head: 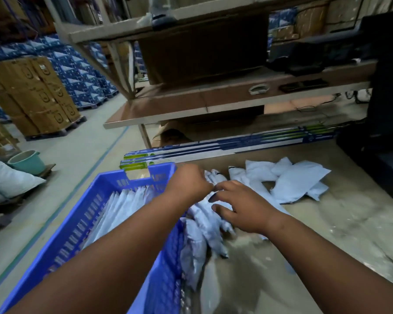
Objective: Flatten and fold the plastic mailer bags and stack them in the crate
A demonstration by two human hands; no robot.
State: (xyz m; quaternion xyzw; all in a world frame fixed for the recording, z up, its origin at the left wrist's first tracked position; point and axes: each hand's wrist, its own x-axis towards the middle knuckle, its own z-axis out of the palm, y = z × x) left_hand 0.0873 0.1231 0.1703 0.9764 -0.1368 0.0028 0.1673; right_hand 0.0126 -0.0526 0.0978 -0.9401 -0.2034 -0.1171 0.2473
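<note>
Down at the middle of the view, both bare hands work on a crumpled white mailer bag (204,214) lying on the brown cardboard sheet (327,223) just right of the blue plastic crate (77,223). The left hand (187,182) is curled into a loose fist above the crate's far right corner, its fingers pinched on the bag's upper end. The right hand (243,205) sits just beside it at about 4 o'clock — fingers spread and bent, tips pressing the bag's wrinkled middle. The two hands nearly touch.

Inside the crate, folded mailers (123,205) stand on edge in a row, leaning together. More loose bags trail from the held one toward 6 o'clock along the crate's right wall, and a separate heap of unfolded mailers (290,180) lies at 2 o'clock from the hands, well apart from the crate.

Beyond the crate, at 12 o'clock, long blue-and-green cartons (225,148) lie flat under a brown shelving unit (202,103). At 9 o'clock a teal bucket (27,160) stands on the floor — brown boxes on a pallet (36,96) behind it.
</note>
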